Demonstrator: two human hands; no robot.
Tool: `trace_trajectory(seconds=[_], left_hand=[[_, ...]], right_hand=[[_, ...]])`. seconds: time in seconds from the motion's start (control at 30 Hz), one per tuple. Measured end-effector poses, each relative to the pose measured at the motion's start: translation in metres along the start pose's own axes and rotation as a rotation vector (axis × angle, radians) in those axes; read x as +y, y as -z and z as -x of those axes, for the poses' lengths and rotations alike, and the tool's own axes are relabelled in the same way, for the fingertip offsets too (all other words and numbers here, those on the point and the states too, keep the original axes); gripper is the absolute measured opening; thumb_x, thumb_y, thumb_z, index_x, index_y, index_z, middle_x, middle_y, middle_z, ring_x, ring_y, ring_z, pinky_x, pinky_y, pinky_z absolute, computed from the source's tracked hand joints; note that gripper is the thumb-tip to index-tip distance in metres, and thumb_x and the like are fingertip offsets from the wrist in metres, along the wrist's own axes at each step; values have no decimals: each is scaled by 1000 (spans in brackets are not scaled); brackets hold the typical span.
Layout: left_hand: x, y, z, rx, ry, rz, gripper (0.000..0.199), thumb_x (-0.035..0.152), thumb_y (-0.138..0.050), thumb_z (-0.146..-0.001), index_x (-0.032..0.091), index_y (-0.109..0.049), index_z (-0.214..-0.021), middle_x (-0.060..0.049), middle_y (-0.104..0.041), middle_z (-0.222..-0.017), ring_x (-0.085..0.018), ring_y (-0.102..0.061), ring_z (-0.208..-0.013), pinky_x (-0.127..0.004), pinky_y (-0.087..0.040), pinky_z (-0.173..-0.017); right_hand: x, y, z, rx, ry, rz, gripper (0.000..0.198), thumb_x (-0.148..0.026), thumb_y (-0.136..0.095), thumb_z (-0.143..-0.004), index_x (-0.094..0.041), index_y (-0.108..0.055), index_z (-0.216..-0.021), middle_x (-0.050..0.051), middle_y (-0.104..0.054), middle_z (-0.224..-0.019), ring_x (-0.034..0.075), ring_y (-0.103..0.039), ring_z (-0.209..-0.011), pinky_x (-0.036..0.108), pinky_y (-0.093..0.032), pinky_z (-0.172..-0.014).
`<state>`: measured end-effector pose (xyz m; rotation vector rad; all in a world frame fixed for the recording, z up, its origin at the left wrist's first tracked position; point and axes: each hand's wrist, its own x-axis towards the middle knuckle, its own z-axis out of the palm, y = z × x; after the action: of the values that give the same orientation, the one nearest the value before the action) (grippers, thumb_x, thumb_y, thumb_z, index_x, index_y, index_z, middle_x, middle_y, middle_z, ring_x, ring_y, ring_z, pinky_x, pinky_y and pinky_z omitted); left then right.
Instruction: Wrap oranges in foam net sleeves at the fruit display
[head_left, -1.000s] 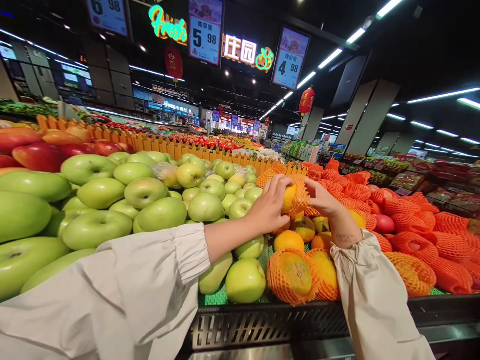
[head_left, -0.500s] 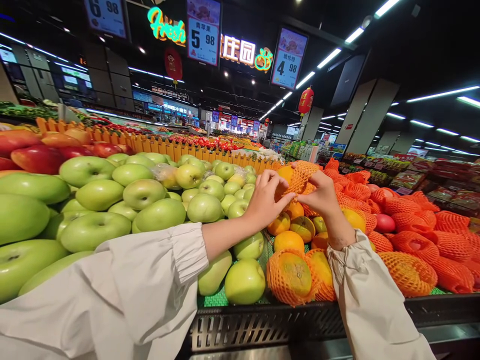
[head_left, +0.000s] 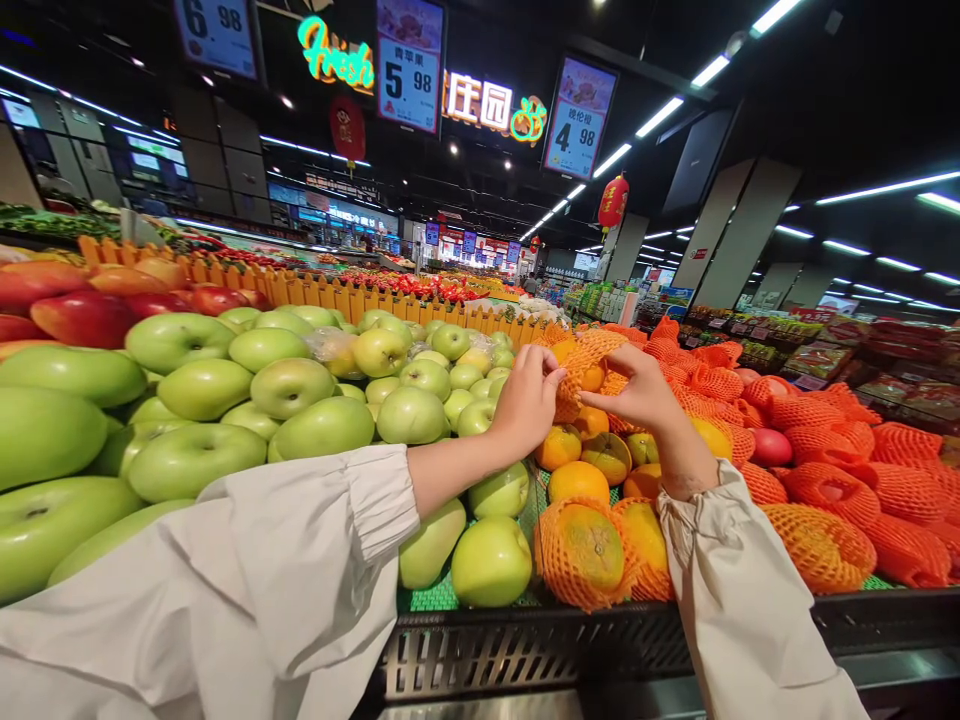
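Above the oranges, my left hand (head_left: 528,400) has its fingers closed on the left side of an orange foam net sleeve (head_left: 592,352). My right hand (head_left: 643,388) grips the same sleeve from the right, thumb below and fingers on top. The mesh is spread between both hands, and orange fruit (head_left: 592,378) shows at its opening; whether that fruit is inside the sleeve or behind it I cannot tell. Beneath the hands lie bare oranges (head_left: 579,483). Closer to me sits an orange in a foam net (head_left: 589,550).
Green apples (head_left: 196,462) fill the left of the display, with red fruit (head_left: 82,318) farther left. Red-netted fruit (head_left: 832,490) is piled on the right. A black slatted rim (head_left: 525,650) runs along the front. An orange picket fence (head_left: 315,295) stands behind the apples.
Both hands have shifted slightly, and the sleeve is now lower and more spread out between them. My left fingers have closed in on its left edge. The surrounding fruit has stayed put.
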<state>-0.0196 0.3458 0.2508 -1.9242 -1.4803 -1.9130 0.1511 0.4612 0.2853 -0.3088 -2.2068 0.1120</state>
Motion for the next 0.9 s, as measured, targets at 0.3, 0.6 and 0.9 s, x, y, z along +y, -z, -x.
trace_trajectory(seconds=[0.3, 0.6, 0.9], left_hand=[[1, 0, 0, -48, 26, 186, 13, 23, -62, -92, 17, -54, -99, 0, -52, -81, -13, -48, -69, -30, -41, -67], [-2, 0, 1, -12, -107, 102, 31, 19, -66, -86, 16, -56, -114, -5, -54, -100, -16, -53, -85, -31, -46, -80], [-14, -7, -6, 89, -76, 166, 24, 35, -68, -93, 16, -57, -84, -7, -51, -101, -19, -52, -103, -35, -40, -101]], right_hand=[[-7, 2, -1, 9, 29, 72, 53, -47, -86, -63, -22, -58, -100, 6, -57, -93, 27, -55, -89, 44, -51, -82], [-21, -2, -2, -103, 121, 178, 46, -36, -77, -67, -22, -40, -91, 5, -45, -92, 24, -46, -87, 40, -47, -75], [-28, -6, -2, -135, 167, 122, 41, -33, -72, -69, -23, -35, -85, 4, -44, -92, 25, -45, -88, 38, -42, -75]])
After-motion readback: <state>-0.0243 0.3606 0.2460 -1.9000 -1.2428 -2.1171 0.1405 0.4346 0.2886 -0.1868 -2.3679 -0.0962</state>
